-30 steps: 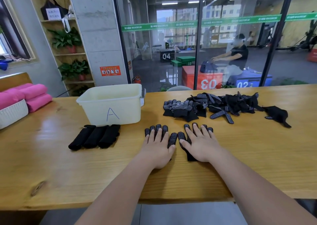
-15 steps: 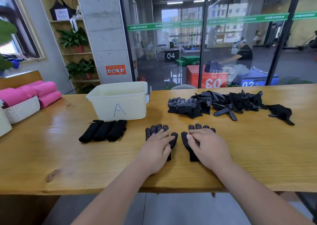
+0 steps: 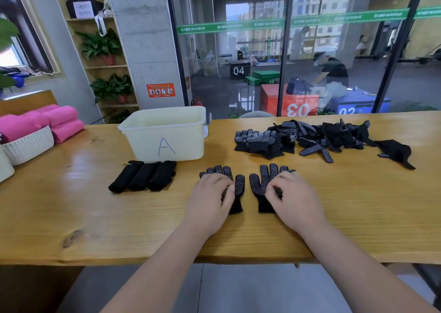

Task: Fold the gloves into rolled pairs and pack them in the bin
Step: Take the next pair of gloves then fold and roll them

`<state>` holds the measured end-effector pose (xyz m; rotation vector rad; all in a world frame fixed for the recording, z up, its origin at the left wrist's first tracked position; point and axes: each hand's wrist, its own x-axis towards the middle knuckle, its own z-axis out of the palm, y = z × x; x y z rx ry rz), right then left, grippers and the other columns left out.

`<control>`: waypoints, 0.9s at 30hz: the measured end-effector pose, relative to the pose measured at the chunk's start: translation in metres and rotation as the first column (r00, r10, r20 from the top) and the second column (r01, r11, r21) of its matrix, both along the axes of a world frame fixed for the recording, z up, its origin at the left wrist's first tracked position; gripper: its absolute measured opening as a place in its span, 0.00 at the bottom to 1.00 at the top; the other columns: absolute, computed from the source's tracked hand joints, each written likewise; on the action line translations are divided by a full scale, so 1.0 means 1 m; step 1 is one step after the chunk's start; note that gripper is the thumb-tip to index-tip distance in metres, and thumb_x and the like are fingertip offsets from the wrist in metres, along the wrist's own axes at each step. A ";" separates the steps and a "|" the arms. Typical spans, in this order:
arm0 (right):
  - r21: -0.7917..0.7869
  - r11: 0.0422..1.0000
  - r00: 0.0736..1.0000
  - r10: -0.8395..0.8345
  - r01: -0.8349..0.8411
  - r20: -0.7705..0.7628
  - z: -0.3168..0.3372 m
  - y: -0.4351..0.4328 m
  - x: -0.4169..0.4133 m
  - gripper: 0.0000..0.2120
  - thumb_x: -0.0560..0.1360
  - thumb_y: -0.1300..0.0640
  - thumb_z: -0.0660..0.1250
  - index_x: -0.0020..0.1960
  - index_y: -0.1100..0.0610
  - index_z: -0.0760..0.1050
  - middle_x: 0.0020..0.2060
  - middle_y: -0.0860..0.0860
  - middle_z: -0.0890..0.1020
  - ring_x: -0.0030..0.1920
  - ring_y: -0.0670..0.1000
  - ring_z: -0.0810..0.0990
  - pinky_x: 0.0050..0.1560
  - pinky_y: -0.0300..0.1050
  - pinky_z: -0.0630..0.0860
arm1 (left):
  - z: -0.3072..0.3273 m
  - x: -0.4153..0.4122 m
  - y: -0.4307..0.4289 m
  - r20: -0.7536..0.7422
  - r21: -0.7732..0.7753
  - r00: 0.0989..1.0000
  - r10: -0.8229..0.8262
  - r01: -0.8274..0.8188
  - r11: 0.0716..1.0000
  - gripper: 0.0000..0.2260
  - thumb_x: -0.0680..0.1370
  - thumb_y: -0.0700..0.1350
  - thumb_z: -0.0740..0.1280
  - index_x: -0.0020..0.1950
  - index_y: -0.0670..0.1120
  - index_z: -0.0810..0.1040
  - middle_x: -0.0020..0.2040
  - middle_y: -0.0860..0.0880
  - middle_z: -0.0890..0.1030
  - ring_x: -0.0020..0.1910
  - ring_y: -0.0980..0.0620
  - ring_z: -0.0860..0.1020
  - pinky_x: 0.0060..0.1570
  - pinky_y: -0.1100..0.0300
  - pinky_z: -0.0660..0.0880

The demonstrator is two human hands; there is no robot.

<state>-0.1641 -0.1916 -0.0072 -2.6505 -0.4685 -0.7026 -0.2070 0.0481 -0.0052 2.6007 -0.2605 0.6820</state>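
at lower centre of the table (image 3: pixel 358 205) | our left hand (image 3: pixel 210 198) and right hand (image 3: pixel 296 200) curl fingers, pinching the two gloves (image 3: pixel 239 186) laid side by side to pair | bin (image 3: pixel 164 134) upper left, close for packing

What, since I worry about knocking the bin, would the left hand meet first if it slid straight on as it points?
Probably not the bin: past the glove under the left hand comes the loose glove pile, its left end; depth is unclear.
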 end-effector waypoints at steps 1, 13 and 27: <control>-0.012 1.000 1.000 -0.012 0.012 -0.025 0.000 0.000 0.000 0.12 0.80 0.45 0.62 0.50 0.46 0.83 0.47 0.39 0.78 0.51 0.45 0.72 0.47 0.42 0.77 | 0.000 0.000 0.002 0.014 0.002 0.999 0.033 -0.033 0.999 0.15 0.85 0.55 0.60 0.63 0.54 0.84 0.61 0.59 0.80 0.64 0.56 0.73 0.68 0.54 0.70; -0.031 0.998 0.999 0.045 -0.046 -0.030 -0.002 0.002 0.001 0.09 0.81 0.48 0.64 0.55 0.44 0.83 0.50 0.38 0.78 0.55 0.43 0.74 0.47 0.39 0.74 | -0.002 0.001 0.003 0.048 0.075 0.967 0.250 -0.253 0.964 0.08 0.81 0.56 0.68 0.57 0.58 0.84 0.53 0.59 0.77 0.58 0.53 0.74 0.64 0.55 0.65; -0.024 0.982 0.978 0.184 -0.187 -0.100 0.002 0.002 0.000 0.17 0.84 0.45 0.59 0.67 0.43 0.81 0.62 0.37 0.78 0.65 0.41 0.72 0.67 0.45 0.73 | 0.006 0.007 0.006 -0.029 0.040 0.899 0.437 -0.436 0.899 0.07 0.83 0.57 0.66 0.51 0.60 0.83 0.49 0.60 0.79 0.57 0.52 0.75 0.62 0.52 0.66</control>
